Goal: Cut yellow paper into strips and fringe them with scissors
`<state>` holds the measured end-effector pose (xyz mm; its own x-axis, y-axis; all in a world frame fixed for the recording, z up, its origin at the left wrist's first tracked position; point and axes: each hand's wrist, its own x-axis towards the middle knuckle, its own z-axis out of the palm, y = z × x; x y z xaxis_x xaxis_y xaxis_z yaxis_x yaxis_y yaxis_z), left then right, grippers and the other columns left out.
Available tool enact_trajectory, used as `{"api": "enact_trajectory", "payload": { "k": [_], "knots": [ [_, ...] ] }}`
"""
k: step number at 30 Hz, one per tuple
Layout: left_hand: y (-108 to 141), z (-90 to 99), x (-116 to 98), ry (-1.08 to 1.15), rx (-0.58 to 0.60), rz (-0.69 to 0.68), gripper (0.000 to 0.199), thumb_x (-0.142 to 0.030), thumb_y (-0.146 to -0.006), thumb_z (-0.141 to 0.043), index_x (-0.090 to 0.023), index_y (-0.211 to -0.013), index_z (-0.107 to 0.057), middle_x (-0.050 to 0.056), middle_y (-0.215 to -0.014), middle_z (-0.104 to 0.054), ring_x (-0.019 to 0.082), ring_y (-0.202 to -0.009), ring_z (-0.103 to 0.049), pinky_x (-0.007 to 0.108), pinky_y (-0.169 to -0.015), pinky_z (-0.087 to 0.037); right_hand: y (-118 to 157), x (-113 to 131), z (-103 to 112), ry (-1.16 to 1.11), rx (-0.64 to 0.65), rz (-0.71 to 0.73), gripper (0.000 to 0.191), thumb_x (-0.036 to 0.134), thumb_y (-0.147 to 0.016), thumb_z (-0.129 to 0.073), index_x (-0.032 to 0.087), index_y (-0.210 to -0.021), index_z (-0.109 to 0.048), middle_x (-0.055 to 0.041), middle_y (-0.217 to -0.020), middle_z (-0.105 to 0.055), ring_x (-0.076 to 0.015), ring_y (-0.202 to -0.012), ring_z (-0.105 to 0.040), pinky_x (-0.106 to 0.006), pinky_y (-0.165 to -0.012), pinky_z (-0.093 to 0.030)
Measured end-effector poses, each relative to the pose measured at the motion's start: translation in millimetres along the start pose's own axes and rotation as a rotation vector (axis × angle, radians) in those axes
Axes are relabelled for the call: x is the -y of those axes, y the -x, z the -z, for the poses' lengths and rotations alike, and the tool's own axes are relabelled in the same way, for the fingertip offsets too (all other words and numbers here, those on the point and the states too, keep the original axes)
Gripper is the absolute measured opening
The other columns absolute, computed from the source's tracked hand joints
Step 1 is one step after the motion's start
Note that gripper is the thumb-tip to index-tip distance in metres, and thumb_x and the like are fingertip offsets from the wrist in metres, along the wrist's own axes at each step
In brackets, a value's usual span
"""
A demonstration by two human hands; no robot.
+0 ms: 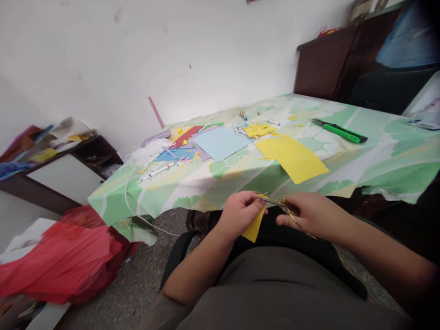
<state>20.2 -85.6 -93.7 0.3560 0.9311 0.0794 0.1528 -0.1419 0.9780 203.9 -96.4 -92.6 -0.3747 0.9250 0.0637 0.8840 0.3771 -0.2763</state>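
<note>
Over my lap, my left hand (239, 214) pinches a small piece of yellow paper (255, 228) near its top edge. My right hand (304, 211) grips gold-handled scissors (287, 207), whose blades point left and meet the top of the paper beside my left fingertips. A larger yellow sheet (295, 158) lies on the table, its front corner near the edge. Yellow scraps (260, 130) are heaped behind it. To their left rests a light blue sheet (222, 143).
A green utility knife (340, 130) lies at the right of the cloth-covered table (192, 188). Markers, coloured paper and white string (151, 151) are at its left. A red bag (68, 256) sits at the lower left, and a dark cabinet (326, 62) stands behind.
</note>
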Motion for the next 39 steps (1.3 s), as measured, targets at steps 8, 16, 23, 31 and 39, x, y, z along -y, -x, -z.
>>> {"api": "enact_trajectory", "payload": {
  "k": [8, 16, 23, 31, 39],
  "knots": [
    [1, 1.9, -4, 0.013, 0.015, 0.065, 0.024, -0.038, -0.07, -0.056, -0.015, -0.062, -0.058, 0.0, -0.058, -0.057, 0.009, -0.051, -0.045, 0.021, -0.049, -0.034, 0, -4, 1, 0.017, -0.013, 0.027, 0.044, 0.062, -0.07, -0.044, 0.02, -0.057, -0.042, 0.0007, -0.053, -0.048, -0.0115, -0.049, -0.039, -0.023, -0.046, -0.022],
    [2, 1.8, -4, 0.074, 0.015, 0.074, 0.02, -0.033, -0.069, -0.058, -0.015, -0.062, -0.06, -0.001, -0.057, -0.057, 0.008, -0.051, -0.046, 0.02, -0.05, -0.034, -1, -6, 1, 0.044, -0.025, 0.035, 0.046, 0.065, -0.069, -0.043, 0.02, -0.059, -0.043, 0.0003, -0.055, -0.049, -0.0117, -0.05, -0.039, -0.022, -0.045, -0.022],
    [1, 1.3, -3, 0.118, 0.014, 0.06, 0.017, -0.032, -0.07, -0.057, -0.016, -0.069, -0.062, -0.001, -0.058, -0.057, 0.008, -0.053, -0.049, 0.02, -0.051, -0.037, -1, -6, 4, 0.053, -0.028, 0.004, 0.044, 0.062, -0.069, -0.046, 0.02, -0.058, -0.041, 0.0008, -0.053, -0.047, -0.0118, -0.05, -0.039, -0.023, -0.045, -0.022],
    [1, 1.6, 3, 0.104, -0.008, 0.031, 0.023, -0.037, -0.071, -0.056, -0.015, -0.064, -0.059, -0.002, -0.055, -0.054, 0.008, -0.05, -0.047, 0.021, -0.049, -0.036, 1, -5, 5, 0.044, -0.021, 0.034, 0.043, 0.062, -0.069, -0.045, 0.02, -0.058, -0.041, 0.0008, -0.054, -0.047, -0.0117, -0.05, -0.038, -0.023, -0.046, -0.022],
    [2, 2.5, 4, 0.06, 0.0, -0.012, 0.027, -0.041, -0.074, -0.053, -0.016, -0.065, -0.058, -0.001, -0.056, -0.054, 0.009, -0.051, -0.049, 0.021, -0.049, -0.037, 3, -3, 7, 0.013, -0.006, 0.039, 0.041, 0.06, -0.07, -0.046, 0.02, -0.06, -0.042, 0.0005, -0.056, -0.048, -0.0122, -0.051, -0.039, -0.023, -0.046, -0.022]
  ]
}}
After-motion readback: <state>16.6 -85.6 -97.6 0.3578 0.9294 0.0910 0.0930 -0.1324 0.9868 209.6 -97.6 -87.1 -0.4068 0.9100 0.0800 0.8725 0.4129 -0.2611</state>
